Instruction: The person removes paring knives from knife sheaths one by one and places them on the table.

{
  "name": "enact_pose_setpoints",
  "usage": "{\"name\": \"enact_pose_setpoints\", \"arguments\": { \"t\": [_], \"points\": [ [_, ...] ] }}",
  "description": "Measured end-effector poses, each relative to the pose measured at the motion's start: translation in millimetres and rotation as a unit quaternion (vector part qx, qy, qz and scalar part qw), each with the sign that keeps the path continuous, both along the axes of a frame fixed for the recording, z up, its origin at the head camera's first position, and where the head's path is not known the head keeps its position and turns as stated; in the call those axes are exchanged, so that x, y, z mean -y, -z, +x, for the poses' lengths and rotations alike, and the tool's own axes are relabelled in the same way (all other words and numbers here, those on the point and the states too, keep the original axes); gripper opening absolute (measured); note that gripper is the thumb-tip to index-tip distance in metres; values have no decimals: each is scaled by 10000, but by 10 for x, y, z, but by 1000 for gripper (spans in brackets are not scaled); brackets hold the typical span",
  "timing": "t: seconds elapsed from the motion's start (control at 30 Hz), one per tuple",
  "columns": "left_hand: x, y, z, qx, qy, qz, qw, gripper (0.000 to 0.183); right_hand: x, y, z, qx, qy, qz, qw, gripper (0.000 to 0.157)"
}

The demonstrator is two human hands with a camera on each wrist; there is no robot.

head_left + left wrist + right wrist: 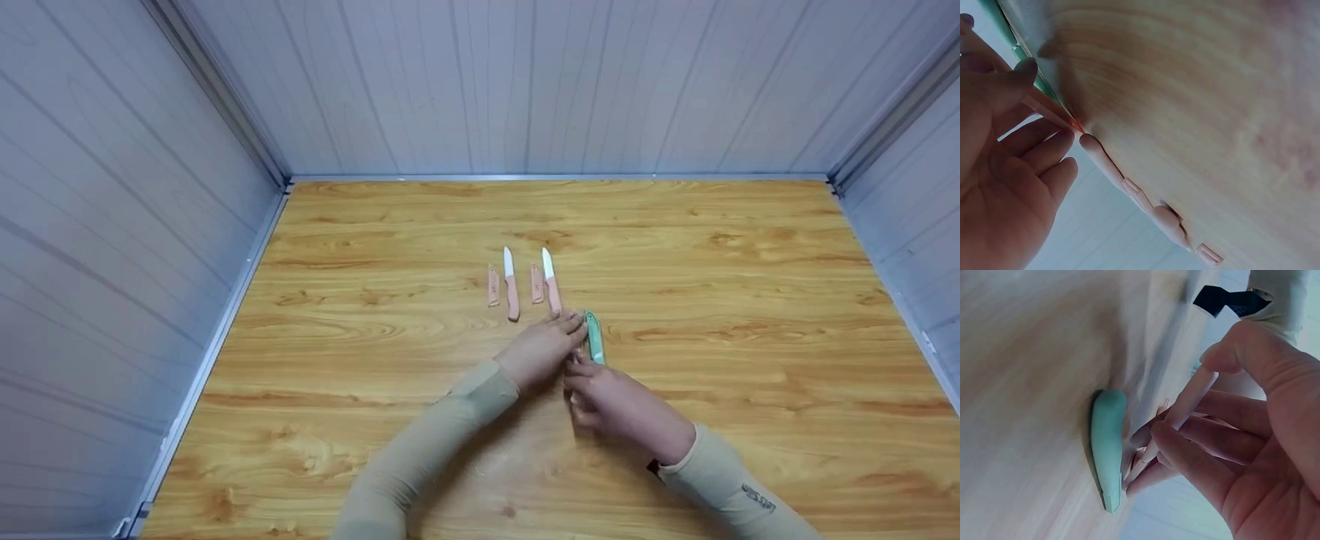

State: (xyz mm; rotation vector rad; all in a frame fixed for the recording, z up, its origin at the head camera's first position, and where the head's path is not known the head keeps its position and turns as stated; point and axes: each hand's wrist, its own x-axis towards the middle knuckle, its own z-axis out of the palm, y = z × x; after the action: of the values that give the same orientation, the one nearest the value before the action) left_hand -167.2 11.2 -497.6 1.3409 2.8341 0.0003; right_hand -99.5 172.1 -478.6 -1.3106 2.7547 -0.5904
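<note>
My right hand [611, 394] grips the handle of a pink knife [1190, 396] between thumb and fingers, tilted close over the table. At its other end my left hand [544, 345] pinches the pink sheath [1053, 112], partly hidden by the fingers. Just right of the hands lies a green sheathed knife [595, 337], its rounded handle toward me. Left of them two more pink knives lie with white blades bare and pointing away, the outer knife [511, 292] and the inner knife [550, 281]. A pink sheath sits left of each: outer sheath [493, 285], inner sheath [537, 283].
All of this lies on a wood-grain table [750, 300]. Pale panels enclose it: a back wall [487, 90], a left wall [112, 225] and a right wall [915, 217]. The left fingertips are right at the inner knife's handle end.
</note>
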Motion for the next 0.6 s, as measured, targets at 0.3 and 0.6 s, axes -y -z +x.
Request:
{"name": "enact_pose_setpoints", "arguments": {
  "t": [0.3, 0.6],
  "points": [
    [5, -4, 8, 169, 60, 244, 9995, 47, -11, -24, -22, 46, -93, -100, 9999, 15],
    [24, -54, 43, -80, 178, 764, 9969, 41, -65, -101, 31, -546, -148, -253, 9981, 19]
  ]
}}
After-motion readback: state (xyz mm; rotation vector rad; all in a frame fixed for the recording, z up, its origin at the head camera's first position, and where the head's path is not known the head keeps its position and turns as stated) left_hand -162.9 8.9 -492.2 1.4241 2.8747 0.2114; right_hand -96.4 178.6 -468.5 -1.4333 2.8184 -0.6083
